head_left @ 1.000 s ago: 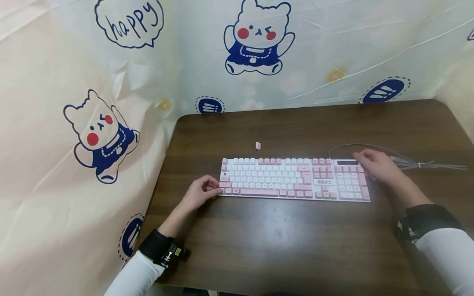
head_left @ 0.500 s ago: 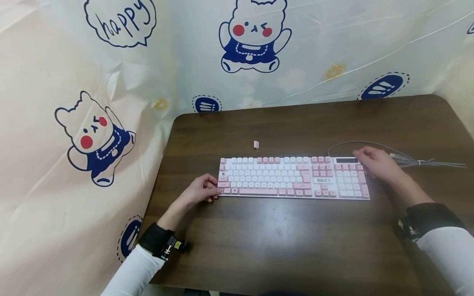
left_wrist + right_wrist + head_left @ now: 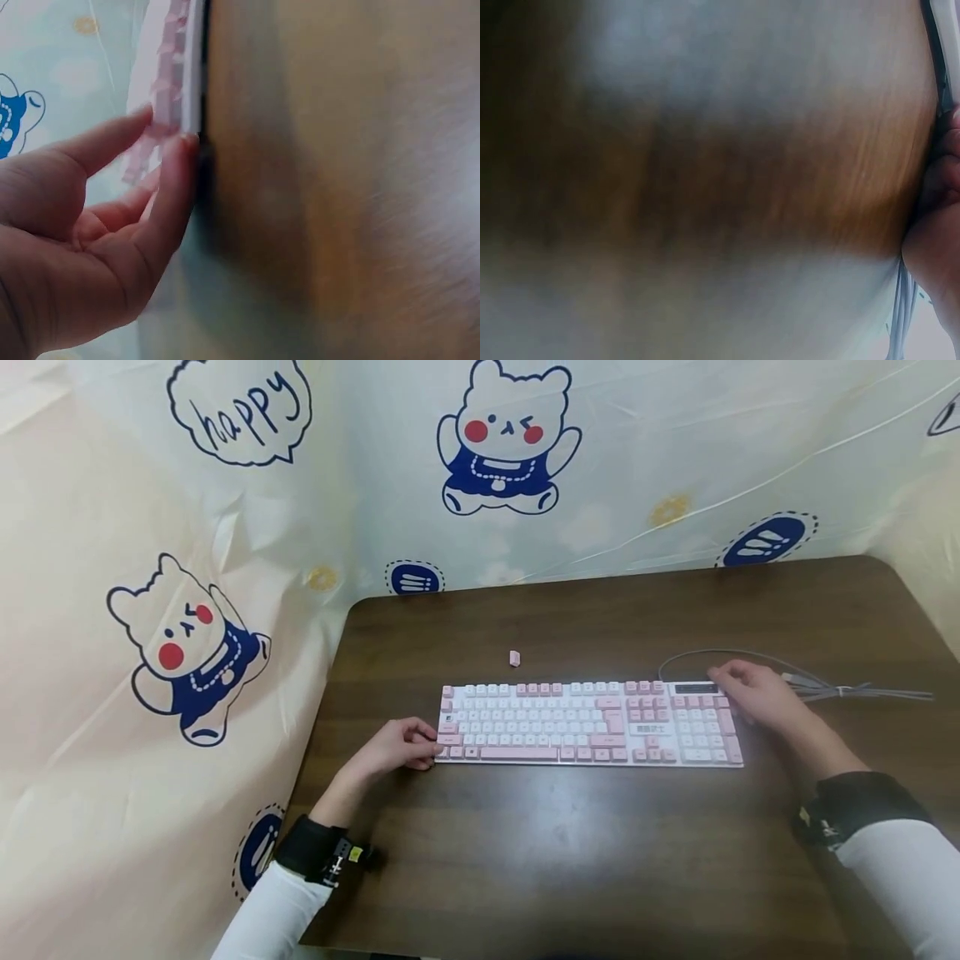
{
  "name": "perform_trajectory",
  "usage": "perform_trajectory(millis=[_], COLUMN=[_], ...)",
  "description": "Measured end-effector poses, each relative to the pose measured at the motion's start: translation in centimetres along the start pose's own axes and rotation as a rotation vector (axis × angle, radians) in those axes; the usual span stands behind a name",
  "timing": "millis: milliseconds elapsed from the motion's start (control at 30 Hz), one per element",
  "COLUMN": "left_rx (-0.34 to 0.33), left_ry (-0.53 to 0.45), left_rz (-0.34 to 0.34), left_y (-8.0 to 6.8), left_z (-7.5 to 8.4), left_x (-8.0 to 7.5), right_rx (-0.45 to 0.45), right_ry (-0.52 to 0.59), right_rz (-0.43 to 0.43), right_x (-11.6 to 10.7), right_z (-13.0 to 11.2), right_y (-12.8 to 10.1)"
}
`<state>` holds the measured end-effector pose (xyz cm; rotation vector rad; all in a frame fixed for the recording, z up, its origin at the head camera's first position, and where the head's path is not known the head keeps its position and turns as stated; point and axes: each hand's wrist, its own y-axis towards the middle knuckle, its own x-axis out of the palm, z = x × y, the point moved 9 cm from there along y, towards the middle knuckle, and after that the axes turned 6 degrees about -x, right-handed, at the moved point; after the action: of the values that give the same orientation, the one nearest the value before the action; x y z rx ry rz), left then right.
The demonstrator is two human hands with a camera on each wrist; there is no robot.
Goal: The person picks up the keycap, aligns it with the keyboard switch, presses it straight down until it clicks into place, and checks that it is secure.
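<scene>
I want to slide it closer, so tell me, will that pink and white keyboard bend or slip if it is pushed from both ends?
The keyboard looks like one long rigid slab, so it probably stays stiff. Lying flat on the smooth table, it likely slides easily. Its cable trails off to the right and may drag.

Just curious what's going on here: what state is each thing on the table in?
Keyboard: flat on the table, held at both ends.
Left hand: pinching the keyboard's left end.
Right hand: resting on its right end.
Loose keycap: lying apart, behind the keyboard.
Cable: lying to the right.
</scene>
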<state>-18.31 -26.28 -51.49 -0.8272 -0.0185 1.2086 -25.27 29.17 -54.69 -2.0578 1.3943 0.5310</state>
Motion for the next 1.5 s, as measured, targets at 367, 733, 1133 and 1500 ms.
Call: perform_trajectory(millis=[367, 733, 1133, 1500], left_rx=[0.234, 0.495, 0.667, 0.701], left_ry=[0.549, 0.768, 1.051, 1.189], left_rz=[0.377, 0.282, 0.160, -0.045], left_y=[1.4, 5.6, 9.1, 10.2], left_z=[8.0, 15.5, 17.8, 19.5], left_x=[-1.9, 2.9, 6.0, 8.2], right_rx=[-0.009, -0.021, -0.028, -0.022], right_ry=[0.005, 0.020, 0.023, 0.011], right_rz=[0.007, 0.031, 0.049, 0.067], right_x=[-0.4, 0.2, 0.5, -0.3], right_z=[-0.2, 0.1, -0.5, 0.1], right_y=[-0.3, -0.1, 0.0, -0.1])
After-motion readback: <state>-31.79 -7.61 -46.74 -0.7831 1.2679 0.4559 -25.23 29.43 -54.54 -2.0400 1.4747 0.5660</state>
